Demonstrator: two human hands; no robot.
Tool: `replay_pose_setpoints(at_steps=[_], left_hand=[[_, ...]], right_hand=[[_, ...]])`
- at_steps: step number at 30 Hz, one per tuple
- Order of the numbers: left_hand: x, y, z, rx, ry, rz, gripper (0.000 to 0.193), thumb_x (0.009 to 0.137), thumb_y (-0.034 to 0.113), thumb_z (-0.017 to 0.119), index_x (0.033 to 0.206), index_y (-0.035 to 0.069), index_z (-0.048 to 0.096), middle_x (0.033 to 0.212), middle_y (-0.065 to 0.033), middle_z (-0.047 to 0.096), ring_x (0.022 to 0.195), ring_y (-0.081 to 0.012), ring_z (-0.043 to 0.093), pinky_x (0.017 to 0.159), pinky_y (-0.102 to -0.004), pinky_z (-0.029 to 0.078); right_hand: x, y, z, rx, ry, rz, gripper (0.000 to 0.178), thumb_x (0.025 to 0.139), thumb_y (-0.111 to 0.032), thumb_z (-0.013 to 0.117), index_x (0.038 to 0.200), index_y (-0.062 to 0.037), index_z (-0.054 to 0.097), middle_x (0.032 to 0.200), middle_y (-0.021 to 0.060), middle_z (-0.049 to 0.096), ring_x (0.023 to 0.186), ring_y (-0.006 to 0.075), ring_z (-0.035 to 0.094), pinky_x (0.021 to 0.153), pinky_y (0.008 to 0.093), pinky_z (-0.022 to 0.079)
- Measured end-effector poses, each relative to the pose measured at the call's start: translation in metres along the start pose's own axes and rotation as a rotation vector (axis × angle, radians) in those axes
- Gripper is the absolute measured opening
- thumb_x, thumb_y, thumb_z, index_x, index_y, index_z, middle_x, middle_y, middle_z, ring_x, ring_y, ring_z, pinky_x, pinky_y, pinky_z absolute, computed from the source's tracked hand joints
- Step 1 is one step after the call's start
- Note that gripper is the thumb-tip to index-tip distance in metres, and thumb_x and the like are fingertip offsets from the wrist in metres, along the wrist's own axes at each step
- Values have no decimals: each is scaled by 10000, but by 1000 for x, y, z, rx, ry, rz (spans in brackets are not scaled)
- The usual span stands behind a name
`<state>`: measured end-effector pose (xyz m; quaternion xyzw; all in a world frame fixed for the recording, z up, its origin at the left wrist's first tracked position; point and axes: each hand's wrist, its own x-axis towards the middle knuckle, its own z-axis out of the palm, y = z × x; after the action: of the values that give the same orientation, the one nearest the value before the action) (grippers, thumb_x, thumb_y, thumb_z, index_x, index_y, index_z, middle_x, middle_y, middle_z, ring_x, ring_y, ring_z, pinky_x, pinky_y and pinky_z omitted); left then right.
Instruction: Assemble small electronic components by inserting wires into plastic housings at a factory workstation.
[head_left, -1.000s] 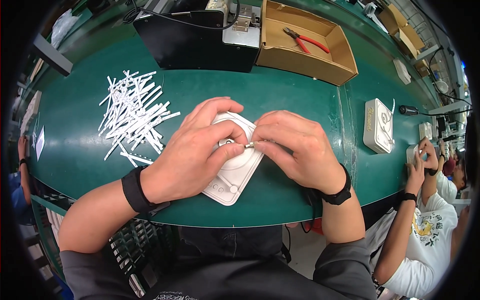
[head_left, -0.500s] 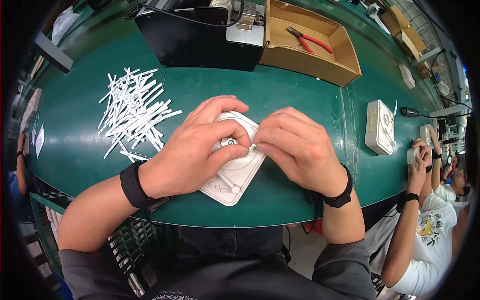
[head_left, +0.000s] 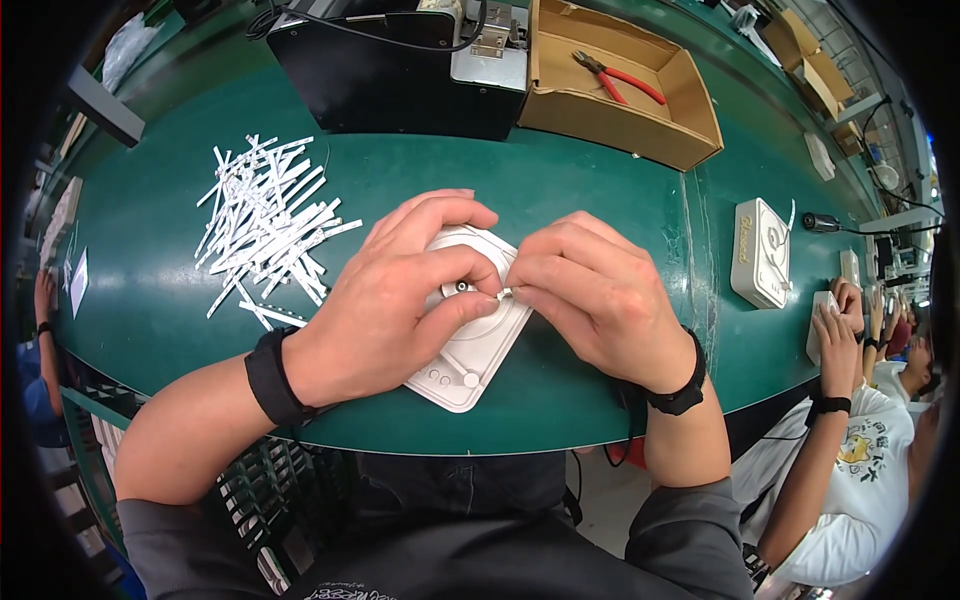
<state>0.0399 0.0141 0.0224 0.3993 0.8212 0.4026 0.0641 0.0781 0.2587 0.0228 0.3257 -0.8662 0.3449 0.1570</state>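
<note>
A white rounded-corner plastic housing lies aslant on the green bench, with a round recess and a dark-centred hub in its middle. My left hand rests across it, thumb and forefinger closed in a pinch. From the other side my right hand reaches in, its thumb and fingers pinched too. Where the fingertips meet, they grip a small white piece, too small to name. Both hands cover parts of the housing. Each wrist wears a black band.
White printed strips lie heaped at left. Behind stand a black machine and a cardboard box holding red-handled cutters. A similar white unit stands at right beside a black cable connector. A co-worker's hands work farther right.
My left wrist has shifted slightly to the right, while both pinches stay at nearly the same spot. The co-worker at right has moved arms and hands a little.
</note>
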Motion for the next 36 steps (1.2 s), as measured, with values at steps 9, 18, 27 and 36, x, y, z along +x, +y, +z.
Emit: replay_pose_setpoints(at_steps=[9,18,27,36], left_hand=[[0,3,6,116,40,72,102,909,28,767,998,33,718,1378,-133,610,1407,-382,526,1131,-484,455],[-2,4,6,96,39,54,88,925,46,765,1002,47,722,1369,-130,613,1396,-375,530,1129,-471,458],[-2,-1,6,-11,65,-17,69,945,70,768,988,65,713,1377,-121,602,1370,-363,539,1123,-452,460],[-3,1,8,12,70,-1,84,953,75,766,988,62,691,1375,-130,596,1346,-359,549,1118,-442,458]], right_hand=[[0,1,0,-17,-2,-26,198,809,-5,843,980,-24,747,982,93,710,901,301,684,749,394,567],[-1,1,-4,31,-64,11,185,823,-3,833,986,-17,747,972,102,713,883,299,679,752,391,559],[0,-3,2,134,-83,68,155,854,4,811,986,-12,732,957,104,715,847,292,667,749,385,545],[-2,-4,1,65,-55,74,173,829,26,797,981,-18,729,940,97,712,821,286,657,729,385,541]])
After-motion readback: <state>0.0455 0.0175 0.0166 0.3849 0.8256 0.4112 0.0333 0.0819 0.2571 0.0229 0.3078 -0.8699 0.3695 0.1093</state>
